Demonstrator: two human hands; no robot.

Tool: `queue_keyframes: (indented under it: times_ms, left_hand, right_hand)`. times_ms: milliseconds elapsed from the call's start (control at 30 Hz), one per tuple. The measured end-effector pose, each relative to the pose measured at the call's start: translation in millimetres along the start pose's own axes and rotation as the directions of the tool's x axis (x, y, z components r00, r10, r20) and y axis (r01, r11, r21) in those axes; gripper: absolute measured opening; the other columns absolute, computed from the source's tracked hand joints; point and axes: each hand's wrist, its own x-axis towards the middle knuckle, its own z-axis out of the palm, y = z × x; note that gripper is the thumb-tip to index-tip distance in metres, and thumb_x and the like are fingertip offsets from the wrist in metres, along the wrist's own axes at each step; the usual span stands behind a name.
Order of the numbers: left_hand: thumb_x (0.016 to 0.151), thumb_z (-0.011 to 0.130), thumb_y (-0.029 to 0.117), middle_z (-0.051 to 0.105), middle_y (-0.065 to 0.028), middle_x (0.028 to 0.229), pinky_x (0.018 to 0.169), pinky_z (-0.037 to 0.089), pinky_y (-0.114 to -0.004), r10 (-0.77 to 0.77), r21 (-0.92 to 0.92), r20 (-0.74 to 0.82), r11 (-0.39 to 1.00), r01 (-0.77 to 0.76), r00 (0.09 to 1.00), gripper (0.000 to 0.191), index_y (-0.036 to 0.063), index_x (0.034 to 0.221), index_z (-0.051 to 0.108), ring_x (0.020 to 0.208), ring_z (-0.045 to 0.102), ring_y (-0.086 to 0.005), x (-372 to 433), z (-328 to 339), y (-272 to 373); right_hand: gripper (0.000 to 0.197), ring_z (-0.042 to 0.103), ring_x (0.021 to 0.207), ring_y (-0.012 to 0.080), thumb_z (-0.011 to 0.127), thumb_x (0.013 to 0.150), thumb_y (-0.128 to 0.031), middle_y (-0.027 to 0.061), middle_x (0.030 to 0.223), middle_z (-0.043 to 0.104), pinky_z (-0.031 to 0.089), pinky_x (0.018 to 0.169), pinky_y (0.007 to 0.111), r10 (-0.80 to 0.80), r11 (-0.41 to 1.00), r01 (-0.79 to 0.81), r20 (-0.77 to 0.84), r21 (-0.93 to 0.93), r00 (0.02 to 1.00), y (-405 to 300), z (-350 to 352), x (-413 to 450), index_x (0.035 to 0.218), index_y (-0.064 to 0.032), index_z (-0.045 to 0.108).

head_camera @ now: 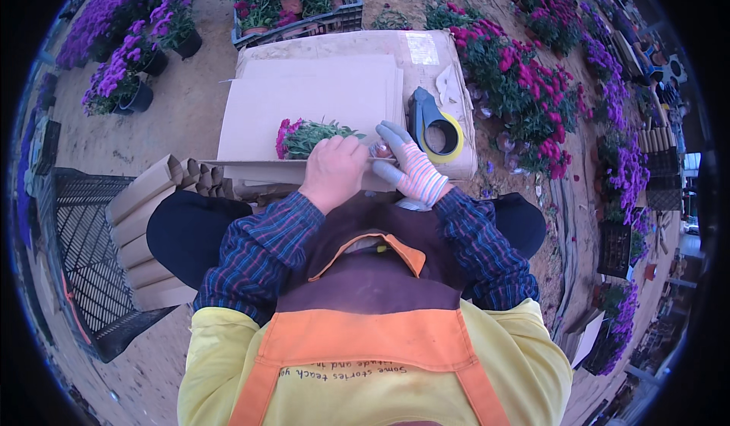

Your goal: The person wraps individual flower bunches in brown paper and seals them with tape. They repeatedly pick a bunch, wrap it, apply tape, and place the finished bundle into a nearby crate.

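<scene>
A potted plant with magenta flowers [316, 135] lies on its side on a flat cardboard sheet [308, 89], blooms to the left and the small pot [381, 151] to the right. The near edge of that sheet is bent up beside the plant. My bare left hand [336, 166] grips this raised edge, its fingers curled over towards the stems. My right hand [412, 166], in a striped knit glove with grey fingertips, pinches the edge near the pot, thumb on my side and fingers beyond. Part of the pot is hidden by my hands.
A tape dispenser with a yellow-edged roll [436, 129] lies on the large carton [465, 166] under the sheet. Beyond stands a crate of potted plants [296, 29]. At left, a black plastic crate [91, 243] adjoins folded cardboard sleeves [151, 238]. Magenta flowers [524, 83] line the right.
</scene>
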Motion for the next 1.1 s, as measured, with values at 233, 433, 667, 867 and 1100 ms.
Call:
queue_keyframes:
  times_ms: [233,433,667,867,1100]
  left_hand:
    - [0.075,0.081,0.030,0.061,-0.0072,0.103,0.087,0.048,-0.042,-0.035,0.001,0.012,0.999,0.035,0.999,0.037,0.0091,0.101,0.065,0.107,0.058,-0.0276,22,7,-26]
    - [0.069,0.086,0.044,0.065,-0.0112,0.114,0.091,0.050,-0.040,-0.021,0.124,0.274,0.992,-0.013,0.962,0.069,0.0056,0.119,0.060,0.110,0.062,-0.0294,40,14,-43]
    - [0.073,0.084,0.040,0.068,-0.0160,0.109,0.084,0.058,-0.047,-0.222,0.076,0.594,0.972,0.221,0.773,0.065,0.0029,0.120,0.058,0.102,0.069,-0.0347,53,15,-37]
    - [0.069,0.086,0.050,0.067,-0.0200,0.107,0.089,0.055,-0.047,-0.193,0.090,0.407,0.981,0.171,0.893,0.077,-0.0008,0.122,0.064,0.102,0.068,-0.0381,72,13,-57]
    - [0.054,0.081,0.082,0.062,-0.0309,0.125,0.099,0.052,-0.044,-0.356,0.014,0.689,0.877,0.480,0.631,0.120,-0.0135,0.125,0.060,0.119,0.061,-0.0426,132,20,-126]
  right_hand:
    - [0.024,0.063,0.100,0.0413,0.062,0.095,-0.018,0.0223,0.109,0.068,0.051,0.091,0.049,0.163,0.984,-0.175,-0.275,-0.020,0.948,17,39,27,0.110,-0.0014,0.071]
    - [0.026,0.063,0.102,0.0409,0.054,0.098,-0.021,0.0192,0.105,0.071,0.050,0.091,0.049,0.358,0.923,-0.362,-0.050,-0.129,0.932,27,20,73,0.102,-0.0056,0.075]
    - [0.015,0.063,0.095,0.0366,0.069,0.083,-0.020,0.0133,0.095,0.067,0.050,0.084,0.048,-0.222,0.961,0.138,-0.374,-0.239,0.901,11,26,53,0.089,-0.0057,0.068]
    - [0.019,0.065,0.092,0.0395,0.064,0.088,-0.024,0.0180,0.092,0.069,0.052,0.085,0.050,0.140,0.960,-0.174,-0.161,-0.220,0.977,29,25,92,0.086,-0.0051,0.068]
    - [0.045,0.069,0.104,0.0414,0.047,0.096,-0.038,0.0254,0.107,0.073,0.054,0.094,0.050,0.658,0.705,-0.517,0.175,-0.486,0.732,47,15,182,0.110,-0.0051,0.075]
